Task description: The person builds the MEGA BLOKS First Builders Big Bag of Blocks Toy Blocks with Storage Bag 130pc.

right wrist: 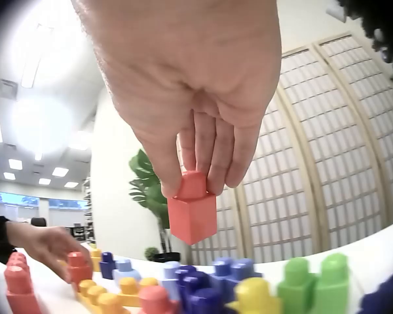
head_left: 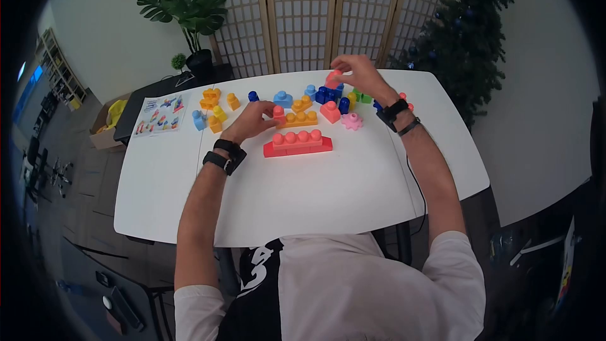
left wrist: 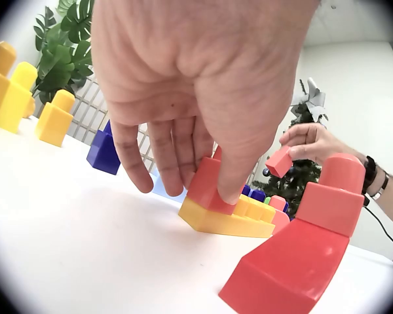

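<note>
The left hand [head_left: 251, 122] pinches a small red block [head_left: 279, 113] at the left end of a long yellow block [head_left: 302, 119]; in the left wrist view the red block [left wrist: 210, 187] sits on or against the yellow one [left wrist: 228, 219]. Over the back of the table, the right hand [head_left: 361, 74] holds up another red block [head_left: 334, 78]. The right wrist view shows this block [right wrist: 193, 212] in the air, its stud pinched between thumb and fingers. Nearer the person stands a red assembly [head_left: 297, 143], a row of studded blocks on a longer base with sloped ends.
Blue, green and yellow blocks lie around the right hand, with a pink gear-shaped piece [head_left: 351, 121] in front. Several yellow and blue blocks, one of them yellow [head_left: 215, 124], stand left of the left hand. A printed sheet [head_left: 160, 115] lies at the table's left end.
</note>
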`<move>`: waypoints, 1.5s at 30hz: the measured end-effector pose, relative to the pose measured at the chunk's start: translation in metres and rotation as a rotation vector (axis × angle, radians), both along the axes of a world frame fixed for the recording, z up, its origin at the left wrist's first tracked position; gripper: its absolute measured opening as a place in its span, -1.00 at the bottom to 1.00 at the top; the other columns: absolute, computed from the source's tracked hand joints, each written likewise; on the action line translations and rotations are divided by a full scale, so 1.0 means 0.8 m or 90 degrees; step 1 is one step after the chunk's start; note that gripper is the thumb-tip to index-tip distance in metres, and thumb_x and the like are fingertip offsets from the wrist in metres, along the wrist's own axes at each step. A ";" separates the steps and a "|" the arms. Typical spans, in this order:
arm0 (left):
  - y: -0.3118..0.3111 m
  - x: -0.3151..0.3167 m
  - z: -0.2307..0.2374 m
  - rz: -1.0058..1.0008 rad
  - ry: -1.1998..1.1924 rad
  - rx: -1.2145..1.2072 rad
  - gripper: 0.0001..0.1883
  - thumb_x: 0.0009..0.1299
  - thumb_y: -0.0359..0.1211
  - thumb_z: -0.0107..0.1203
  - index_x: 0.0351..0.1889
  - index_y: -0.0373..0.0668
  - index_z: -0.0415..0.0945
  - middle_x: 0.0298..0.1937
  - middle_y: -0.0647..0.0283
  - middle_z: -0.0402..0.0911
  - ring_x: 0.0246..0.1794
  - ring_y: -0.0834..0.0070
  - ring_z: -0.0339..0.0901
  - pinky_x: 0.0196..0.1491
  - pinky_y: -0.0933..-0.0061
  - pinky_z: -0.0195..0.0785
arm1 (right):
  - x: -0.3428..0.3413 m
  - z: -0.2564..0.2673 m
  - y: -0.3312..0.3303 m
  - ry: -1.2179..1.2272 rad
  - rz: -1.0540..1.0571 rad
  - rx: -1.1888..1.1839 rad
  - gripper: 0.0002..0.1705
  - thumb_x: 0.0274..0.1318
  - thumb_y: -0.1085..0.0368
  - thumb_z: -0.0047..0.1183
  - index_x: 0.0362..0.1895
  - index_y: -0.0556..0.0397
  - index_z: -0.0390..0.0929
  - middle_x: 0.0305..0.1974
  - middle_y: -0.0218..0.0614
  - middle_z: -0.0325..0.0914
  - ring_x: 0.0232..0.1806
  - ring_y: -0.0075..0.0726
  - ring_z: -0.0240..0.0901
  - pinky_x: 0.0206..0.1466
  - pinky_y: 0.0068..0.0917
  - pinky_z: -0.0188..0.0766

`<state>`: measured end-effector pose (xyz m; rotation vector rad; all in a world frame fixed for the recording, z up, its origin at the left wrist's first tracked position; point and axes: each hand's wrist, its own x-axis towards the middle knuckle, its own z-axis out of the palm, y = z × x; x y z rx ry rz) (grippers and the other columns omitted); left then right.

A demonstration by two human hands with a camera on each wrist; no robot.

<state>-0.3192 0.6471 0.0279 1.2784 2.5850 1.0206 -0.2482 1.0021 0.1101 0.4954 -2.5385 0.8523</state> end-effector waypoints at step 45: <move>0.016 0.007 0.004 -0.002 -0.042 0.015 -0.54 0.28 -0.32 0.59 0.07 -0.34 0.73 -0.16 0.11 0.80 -0.21 0.36 0.70 -0.02 0.37 0.58 | 0.003 -0.026 -0.105 -0.056 0.134 0.079 -0.76 0.17 0.38 0.41 -0.10 0.24 0.80 -0.20 -0.08 0.82 -0.17 -0.17 0.78 0.01 -0.34 0.68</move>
